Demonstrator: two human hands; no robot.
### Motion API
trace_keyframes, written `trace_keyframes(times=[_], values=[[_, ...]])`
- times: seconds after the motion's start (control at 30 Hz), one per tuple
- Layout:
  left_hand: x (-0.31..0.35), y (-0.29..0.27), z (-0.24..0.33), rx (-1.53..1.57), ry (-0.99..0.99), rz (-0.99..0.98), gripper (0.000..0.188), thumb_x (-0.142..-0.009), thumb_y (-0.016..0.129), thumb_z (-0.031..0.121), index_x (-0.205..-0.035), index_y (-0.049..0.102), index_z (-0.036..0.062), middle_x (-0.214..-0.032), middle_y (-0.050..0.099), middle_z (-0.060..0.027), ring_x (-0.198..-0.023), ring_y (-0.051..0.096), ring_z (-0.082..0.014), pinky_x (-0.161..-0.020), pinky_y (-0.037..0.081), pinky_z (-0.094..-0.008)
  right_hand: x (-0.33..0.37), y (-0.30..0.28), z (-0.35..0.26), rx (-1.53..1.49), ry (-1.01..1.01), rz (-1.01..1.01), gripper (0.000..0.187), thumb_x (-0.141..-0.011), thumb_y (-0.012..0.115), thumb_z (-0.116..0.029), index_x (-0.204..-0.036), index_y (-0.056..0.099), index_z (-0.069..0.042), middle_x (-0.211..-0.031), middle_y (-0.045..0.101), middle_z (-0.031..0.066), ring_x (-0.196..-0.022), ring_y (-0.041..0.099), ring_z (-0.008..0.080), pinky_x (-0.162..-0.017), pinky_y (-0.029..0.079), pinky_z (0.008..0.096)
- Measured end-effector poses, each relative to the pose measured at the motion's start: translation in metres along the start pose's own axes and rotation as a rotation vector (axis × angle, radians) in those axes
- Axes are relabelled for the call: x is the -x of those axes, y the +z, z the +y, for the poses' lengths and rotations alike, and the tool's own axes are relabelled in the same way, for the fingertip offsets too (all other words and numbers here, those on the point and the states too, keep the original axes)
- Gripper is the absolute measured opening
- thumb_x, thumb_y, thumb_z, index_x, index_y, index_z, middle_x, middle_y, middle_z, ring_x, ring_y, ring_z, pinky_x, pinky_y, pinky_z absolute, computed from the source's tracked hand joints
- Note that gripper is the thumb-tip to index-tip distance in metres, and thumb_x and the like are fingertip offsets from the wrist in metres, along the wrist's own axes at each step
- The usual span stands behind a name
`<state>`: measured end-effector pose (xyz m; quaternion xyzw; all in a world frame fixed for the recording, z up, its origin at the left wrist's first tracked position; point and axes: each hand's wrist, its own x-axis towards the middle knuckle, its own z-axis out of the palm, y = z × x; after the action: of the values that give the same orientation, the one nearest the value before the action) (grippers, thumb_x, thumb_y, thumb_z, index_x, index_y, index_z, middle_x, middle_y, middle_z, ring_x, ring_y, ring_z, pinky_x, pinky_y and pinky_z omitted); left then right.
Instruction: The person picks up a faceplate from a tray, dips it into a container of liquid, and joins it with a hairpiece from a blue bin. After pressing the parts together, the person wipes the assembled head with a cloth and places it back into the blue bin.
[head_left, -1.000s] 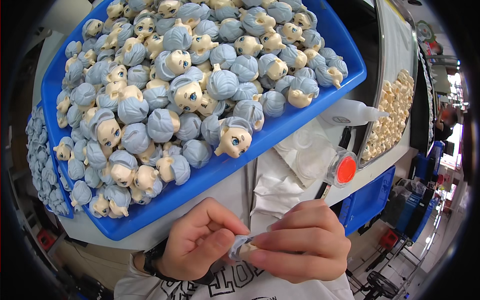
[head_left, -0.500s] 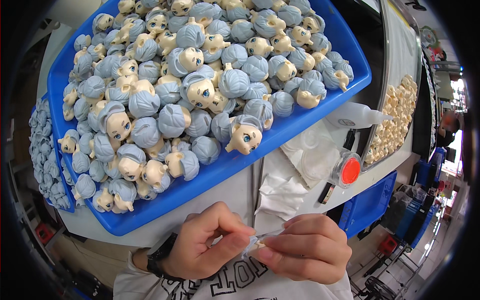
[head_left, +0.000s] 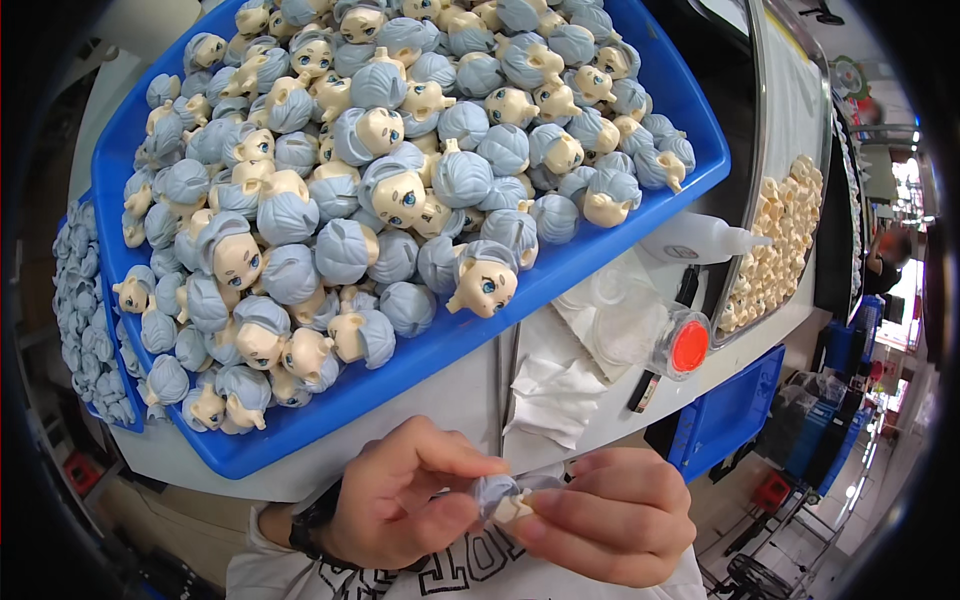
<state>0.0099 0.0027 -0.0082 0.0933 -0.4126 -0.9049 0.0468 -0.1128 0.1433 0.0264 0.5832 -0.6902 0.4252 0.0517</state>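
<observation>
Close to my body, in front of my shirt, both hands meet over a small doll-head assembly. The fingertips of my left hand (head_left: pixel 405 495) pinch a grey-blue hair piece (head_left: pixel 493 490). Against its right side sits a cream-coloured plastic part (head_left: pixel 512 510), gripped between the thumb and fingers of my right hand (head_left: pixel 612 515). The two parts touch; whether they are fully joined is hidden by the fingers. Beyond my hands, a large blue tray (head_left: pixel 390 415) is heaped with doll heads (head_left: pixel 485 280) that have grey-blue hair and cream faces.
Left stands another blue bin of grey-blue hair pieces (head_left: pixel 88 330). To the right lie white cloths (head_left: pixel 555 398), a squeeze bottle (head_left: pixel 695 238), a round container with a red top (head_left: pixel 689 345) and a metal tray of cream parts (head_left: pixel 775 250). A blue crate (head_left: pixel 725 415) is lower right.
My left fingers have spread a little around the hair piece, so more of it shows. The cream part is now more visible between my hands. The view has shifted slightly.
</observation>
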Motion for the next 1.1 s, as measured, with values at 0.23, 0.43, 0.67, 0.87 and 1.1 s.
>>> trace_keyframes(times=[0.23, 0.43, 0.67, 0.87, 1.1], values=[[0.002, 0.000, -0.003, 0.137, -0.006, 0.034, 0.027, -0.086, 0.055, 0.003, -0.109, 0.044, -0.0064, -0.097, 0.054, -0.0136, -0.077, 0.053, -0.0106, -0.069, 0.045, -0.0233, -0.011, -0.003, -0.001, 0.040, 0.026, -0.073, 0.019, -0.061, 0.072, -0.007, -0.080, 0.070, -0.009, -0.080, 0.064, 0.0027, -0.066, 0.053, 0.0124, -0.060, 0.047, 0.0233], [0.004, -0.001, 0.001, 0.090, -0.082, -0.002, 0.030, -0.089, 0.055, 0.009, -0.112, 0.043, -0.0053, -0.098, 0.054, -0.0124, -0.079, 0.054, -0.0101, -0.074, 0.045, -0.0250, -0.012, 0.003, 0.007, 0.010, 0.014, -0.067, 0.020, -0.066, 0.074, -0.019, -0.082, 0.070, -0.008, -0.078, 0.063, 0.0029, -0.065, 0.053, 0.0129, -0.056, 0.045, 0.0235], [-0.007, 0.008, 0.017, 0.084, -0.281, -0.048, 0.059, -0.095, 0.044, 0.017, -0.137, 0.006, -0.0001, -0.100, 0.054, -0.0125, -0.075, 0.054, -0.0090, -0.069, 0.044, -0.0217, -0.002, 0.011, 0.013, -0.066, 0.074, -0.060, 0.046, -0.063, 0.076, -0.041, -0.089, 0.068, -0.003, -0.079, 0.061, 0.0059, -0.068, 0.054, 0.0193, -0.057, 0.044, 0.0267], [-0.008, 0.006, 0.013, 0.053, -0.302, -0.137, 0.063, -0.095, 0.039, 0.012, -0.140, -0.004, 0.0011, -0.103, 0.053, -0.0124, -0.070, 0.047, -0.0076, -0.068, 0.039, -0.0204, -0.001, 0.014, 0.012, -0.190, 0.267, -0.158, 0.043, -0.062, 0.074, -0.034, -0.089, 0.063, -0.002, -0.085, 0.059, 0.0065, -0.076, 0.057, 0.0206, -0.061, 0.042, 0.0286], [-0.009, 0.006, 0.015, 0.058, -0.363, -0.173, 0.061, -0.095, 0.042, 0.015, -0.140, 0.002, 0.0006, -0.093, 0.053, -0.0075, -0.074, 0.044, -0.0065, -0.068, 0.037, -0.0207, -0.001, 0.012, 0.006, -0.041, 0.157, -0.105, 0.039, -0.064, 0.074, -0.037, -0.082, 0.063, -0.004, -0.077, 0.059, 0.0039, -0.070, 0.056, 0.0192, -0.059, 0.039, 0.0294]])
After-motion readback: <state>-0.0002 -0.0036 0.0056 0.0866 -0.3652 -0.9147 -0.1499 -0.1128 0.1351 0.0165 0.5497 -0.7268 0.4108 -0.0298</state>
